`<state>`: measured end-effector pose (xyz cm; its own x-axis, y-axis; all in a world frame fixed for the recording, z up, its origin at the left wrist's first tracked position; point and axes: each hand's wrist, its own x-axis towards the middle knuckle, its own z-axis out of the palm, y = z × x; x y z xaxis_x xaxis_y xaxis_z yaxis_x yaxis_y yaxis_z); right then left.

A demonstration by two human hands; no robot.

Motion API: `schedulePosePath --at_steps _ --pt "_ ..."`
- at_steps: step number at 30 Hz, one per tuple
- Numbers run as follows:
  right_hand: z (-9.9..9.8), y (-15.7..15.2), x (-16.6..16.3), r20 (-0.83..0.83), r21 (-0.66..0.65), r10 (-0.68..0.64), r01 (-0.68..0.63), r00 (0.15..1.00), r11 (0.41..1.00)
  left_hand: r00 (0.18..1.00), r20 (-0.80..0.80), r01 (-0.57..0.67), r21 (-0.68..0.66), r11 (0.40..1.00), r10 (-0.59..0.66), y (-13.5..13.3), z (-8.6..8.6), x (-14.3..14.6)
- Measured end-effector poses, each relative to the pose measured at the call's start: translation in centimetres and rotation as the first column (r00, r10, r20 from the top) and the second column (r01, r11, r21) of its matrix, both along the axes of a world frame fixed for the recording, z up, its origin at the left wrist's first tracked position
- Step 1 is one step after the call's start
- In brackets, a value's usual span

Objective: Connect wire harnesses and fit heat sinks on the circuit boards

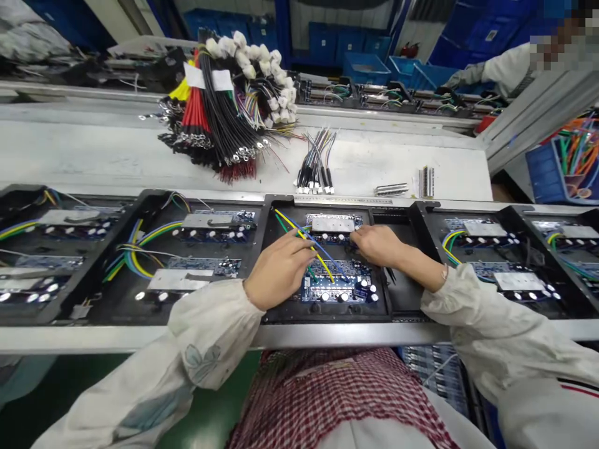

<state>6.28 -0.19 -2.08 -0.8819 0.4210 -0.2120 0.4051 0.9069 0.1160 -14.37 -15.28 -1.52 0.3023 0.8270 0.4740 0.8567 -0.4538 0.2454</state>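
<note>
A black tray (402, 262) in front of me holds two blue circuit boards: a far one (333, 227) with a metal plate and a near one (339, 288) with round capacitors. My left hand (277, 268) is closed in a pinch on yellow, blue and green wires (299, 236) that run across both boards. My right hand (380, 244) rests at the right end of the far board, fingers curled and pressed down on it; what they grip is hidden.
Similar black trays with wired boards line the belt left (154, 262) and right (505, 262). Behind them lie a big bundle of wire harnesses (224, 100), a small wire bunch (316, 165) and metal parts (407, 186). Another person's sleeve (505, 72) shows far right.
</note>
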Motion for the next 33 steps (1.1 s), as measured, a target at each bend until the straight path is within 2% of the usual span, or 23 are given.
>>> schedulePosePath --at_steps 2,3,4,5,6,7,8,9,10,11,12,14,16,17,20,22,23,24,26,28,29,31,33 --pt "0.5 0.1 0.4 -0.006 0.011 -0.023 0.023 1.0 1.0 0.997 0.079 0.003 0.02 1.0 -0.005 -0.2 -0.2 0.3" --pt "0.8 0.1 0.6 -0.06 -0.015 -0.05 0.05 0.997 0.999 0.989 0.147 -0.002 0.014 1.0 0.0 -0.1 -0.1 0.5" --pt "1.2 0.1 0.9 -0.156 -0.093 -0.096 0.082 0.983 0.992 0.971 0.239 -0.014 -0.013 1.0 0.016 -0.1 0.1 0.7" --pt "1.6 -0.1 1.2 -0.272 -0.24 -0.169 0.104 0.947 0.965 0.933 0.358 -0.026 -0.07 0.997 0.05 0.1 0.4 1.0" --pt "2.0 -0.3 1.4 -0.38 -0.44 -0.275 0.089 0.883 0.893 0.864 0.495 -0.019 -0.161 0.987 0.097 0.3 0.7 1.4" --pt "2.4 -0.7 1.6 -0.448 -0.646 -0.404 0.024 0.797 0.763 0.762 0.629 0.027 -0.271 0.962 0.156 0.5 1.1 1.8" --pt "2.7 -1.3 1.7 -0.459 -0.799 -0.525 -0.075 0.717 0.596 0.635 0.74 0.116 -0.376 0.919 0.223 0.7 1.4 2.3" --pt "2.9 -1.9 1.8 -0.433 -0.88 -0.61 -0.167 0.663 0.444 0.498 0.817 0.24 -0.451 0.86 0.289 0.9 1.6 2.8" --pt "3.0 -2.5 1.8 -0.412 -0.909 -0.664 -0.233 0.624 0.346 0.366 0.862 0.376 -0.481 0.792 0.35 1.1 1.8 3.2" --pt "3.0 -3.1 1.8 -0.415 -0.91 -0.688 -0.27 0.595 0.316 0.249 0.88 0.492 -0.474 0.73 0.404 1.2 1.9 3.6" --pt "3.0 -3.7 1.8 -0.444 -0.896 -0.692 -0.281 0.57 0.343 0.159 0.879 0.577 -0.452 0.68 0.449 1.4 1.9 4.0" --pt "3.0 -4.7 1.9 -0.531 -0.843 -0.646 -0.261 0.548 0.47 0.051 0.853 0.653 -0.423 0.629 0.52 1.5 1.7 4.6" --pt "3.0 -5.3 2.1 -0.596 -0.779 -0.579 -0.225 0.556 0.585 0.018 0.831 0.643 -0.436 0.63 0.556 1.6 1.4 4.9" --pt "3.0 -5.5 2.2 -0.603 -0.765 -0.562 -0.208 0.566 0.61 0.016 0.828 0.622 -0.447 0.642 0.561 1.7 1.2 5.0" --pt "3.2 -5.7 2.3 -0.557 -0.795 -0.597 -0.163 0.577 0.584 0.038 0.846 0.552 -0.462 0.694 0.533 2.0 0.8 5.3" --pt "3.6 -5.5 2.3 -0.53 -0.804 -0.603 -0.127 0.596 0.58 0.095 0.861 0.511 -0.473 0.718 0.5 2.3 0.7 5.1" --pt "4.0 -5.3 2.2 -0.532 -0.782 -0.575 -0.1 0.622 0.616 0.158 0.867 0.489 -0.484 0.725 0.473 2.4 0.7 4.9" --pt "4.4 -5.0 2.2 -0.551 -0.73 -0.526 -0.07 0.648 0.68 0.25 0.868 0.452 -0.496 0.741 0.429 2.5 0.7 4.6" --pt "5.3 -4.1 2.4 -0.611 -0.551 -0.398 -0.006 0.684 0.834 0.536 0.799 0.309 -0.485 0.818 0.272 2.4 0.7 3.6" --pt "5.6 -2.8 2.7 -0.642 -0.338 -0.263 0.041 0.72 0.94 0.837 0.537 0.123 -0.371 0.921 0.104 2.0 0.5 2.3" --pt "5.3 -2.1 2.8 -0.625 -0.246 -0.202 0.056 0.754 0.968 0.931 0.363 0.061 -0.291 0.955 0.051 1.9 0.2 1.6" --pt "4.0 -0.7 3.0 -0.505 -0.12 -0.112 0.058 0.856 0.991 0.997 0.081 0.024 -0.186 0.982 -0.009 1.7 -0.8 0.4" --pt "2.0 0.4 3.1 -0.375 -0.042 -0.068 0.056 0.924 0.998 0.999 -0.031 0.034 -0.167 0.985 -0.039 1.7 -2.1 -0.3"
